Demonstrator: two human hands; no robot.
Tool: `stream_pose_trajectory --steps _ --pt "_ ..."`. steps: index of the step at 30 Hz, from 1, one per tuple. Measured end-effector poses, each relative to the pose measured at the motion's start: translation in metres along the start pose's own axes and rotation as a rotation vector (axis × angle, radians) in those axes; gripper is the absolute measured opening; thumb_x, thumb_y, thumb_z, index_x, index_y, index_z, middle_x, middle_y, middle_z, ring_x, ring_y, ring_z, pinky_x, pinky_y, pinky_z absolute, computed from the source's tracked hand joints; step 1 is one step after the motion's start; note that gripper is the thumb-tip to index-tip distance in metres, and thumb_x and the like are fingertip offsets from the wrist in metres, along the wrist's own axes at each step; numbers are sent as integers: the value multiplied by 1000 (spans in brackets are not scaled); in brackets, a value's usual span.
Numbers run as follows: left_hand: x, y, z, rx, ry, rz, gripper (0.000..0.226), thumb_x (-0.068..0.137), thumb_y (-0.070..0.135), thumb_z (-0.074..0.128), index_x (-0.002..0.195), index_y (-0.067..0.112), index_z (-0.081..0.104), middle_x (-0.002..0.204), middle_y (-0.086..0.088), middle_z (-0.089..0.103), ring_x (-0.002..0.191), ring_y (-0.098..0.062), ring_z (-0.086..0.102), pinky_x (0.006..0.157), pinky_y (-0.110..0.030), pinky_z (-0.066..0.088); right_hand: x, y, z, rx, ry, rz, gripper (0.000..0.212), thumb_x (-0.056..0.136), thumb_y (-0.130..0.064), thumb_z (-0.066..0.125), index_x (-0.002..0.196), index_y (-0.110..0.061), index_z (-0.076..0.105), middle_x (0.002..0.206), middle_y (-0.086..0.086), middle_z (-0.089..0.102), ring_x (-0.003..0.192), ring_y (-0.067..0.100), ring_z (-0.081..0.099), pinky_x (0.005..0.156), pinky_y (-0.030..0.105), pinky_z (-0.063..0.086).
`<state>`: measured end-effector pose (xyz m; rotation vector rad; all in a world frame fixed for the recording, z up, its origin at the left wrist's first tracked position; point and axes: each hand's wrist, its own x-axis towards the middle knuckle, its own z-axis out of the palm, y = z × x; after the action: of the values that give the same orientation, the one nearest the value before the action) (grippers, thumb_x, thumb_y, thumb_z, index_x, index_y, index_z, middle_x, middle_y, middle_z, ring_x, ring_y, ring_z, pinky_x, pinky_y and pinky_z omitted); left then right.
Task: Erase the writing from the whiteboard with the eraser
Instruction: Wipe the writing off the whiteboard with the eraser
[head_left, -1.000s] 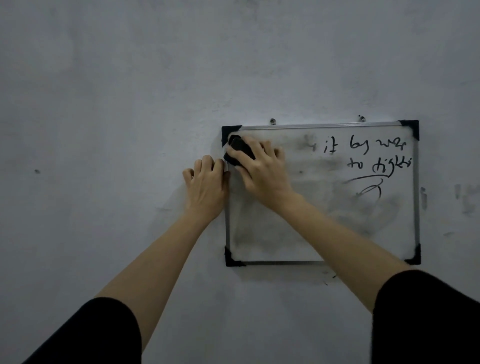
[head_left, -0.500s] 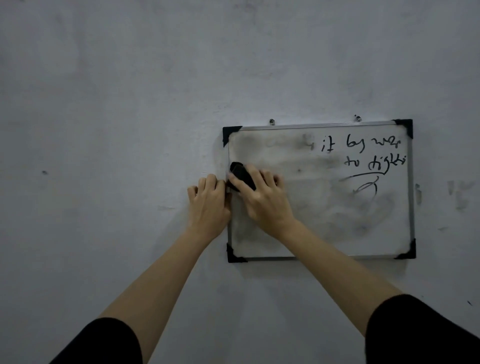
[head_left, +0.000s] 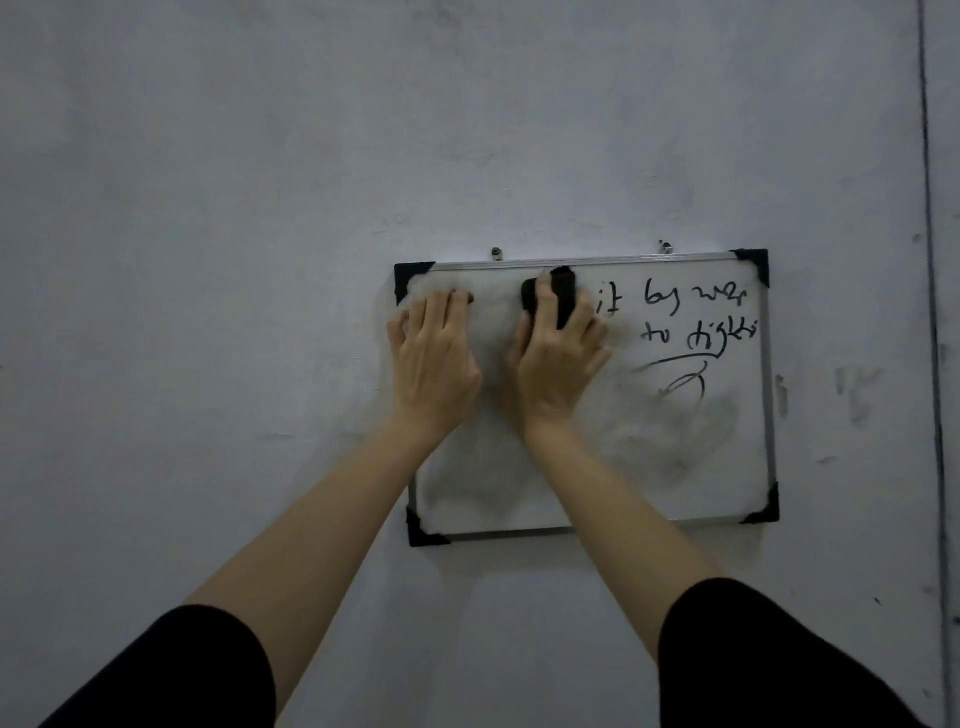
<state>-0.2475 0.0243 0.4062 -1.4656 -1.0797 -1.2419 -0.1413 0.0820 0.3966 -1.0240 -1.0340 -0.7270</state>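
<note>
My right hand (head_left: 558, 358) grips the black block eraser (head_left: 553, 296) and presses it flat against the small rectangular whiteboard with a silver metal frame and black plastic corners (head_left: 675, 467). The eraser sits just under the top rail, at about 11 o'clock from the board's middle, with my fingers (head_left: 544, 299) curled over its face. My left hand (head_left: 434, 358) lies open and flat on the board's upper left part, at about 9 o'clock from the eraser, its outer edge over the left frame rail; it holds nothing.

The black handwritten marker writing (head_left: 696, 317) fills the board's upper right quarter, at 3 o'clock from the eraser and just beside it; I cannot read the words. Under it run a curved underline and a loop. Grey smudges cloud the lower and left areas of the board.

The board hangs from two small metal hooks (head_left: 497, 253) on the dull grey plaster wall (head_left: 208, 208). My black sleeves (head_left: 171, 675) show at 6 o'clock.
</note>
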Motion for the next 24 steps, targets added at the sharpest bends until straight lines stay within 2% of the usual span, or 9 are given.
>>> stream_pose_trajectory --steps 4,5,10,12,14,16,17,21,24 --pt "22 13 16 -49 -20 16 53 76 10 34 123 0 55 125 -15 56 116 -29 50 101 -43 35 4 40 -1 4 4 -430 41 91 -19 63 133 -17 60 123 24 58 100 38 53 75 44 47" --pt "27 18 20 -61 -30 29 53 77 9 34 125 -1 54 127 -15 55 117 -29 49 102 -45 36 10 56 -4 8 -3 -474 41 93 -20 61 133 -16 59 123 25 58 97 37 52 75 44 46" --pt "41 36 33 -100 -16 33 47 78 -4 41 123 -2 55 124 -15 53 117 -29 46 111 -49 26 39 123 -20 -24 3 -237 41 100 -32 42 135 -14 57 122 24 56 98 38 50 77 47 48" --pt "42 34 35 -116 -12 30 47 79 -6 40 123 -3 55 122 -16 54 116 -29 46 111 -49 27 42 128 -23 -37 16 -132 40 98 -29 45 134 -15 57 123 24 55 101 40 51 80 49 49" --pt "42 28 34 -136 -10 39 48 82 -1 33 124 -4 55 122 -17 54 116 -29 46 106 -49 36 41 112 -22 -20 37 57 38 95 -26 52 131 -14 60 123 24 55 103 40 51 82 50 49" --pt "42 20 31 -141 -8 44 52 83 5 28 126 -3 55 122 -16 54 115 -31 47 101 -44 41 39 81 -18 49 74 242 38 91 -23 59 127 -11 62 122 26 55 103 41 53 81 50 51" --pt "42 15 29 -130 -6 47 52 83 5 29 128 0 55 122 -15 54 115 -30 47 99 -40 42 35 64 -15 80 80 257 37 91 -23 60 125 -10 63 122 27 55 102 41 54 80 49 52" --pt "40 -2 22 -93 -23 82 54 79 -3 43 132 8 54 120 -12 53 114 -24 43 90 -32 39 10 15 3 56 47 11 35 91 -16 65 126 -15 64 120 24 58 103 37 53 78 44 50" --pt "43 -4 20 -90 -48 85 52 81 0 41 130 7 54 119 -11 54 112 -24 44 87 -33 43 10 21 4 68 34 -189 36 91 -16 65 127 -14 65 115 24 60 101 39 54 76 45 51"
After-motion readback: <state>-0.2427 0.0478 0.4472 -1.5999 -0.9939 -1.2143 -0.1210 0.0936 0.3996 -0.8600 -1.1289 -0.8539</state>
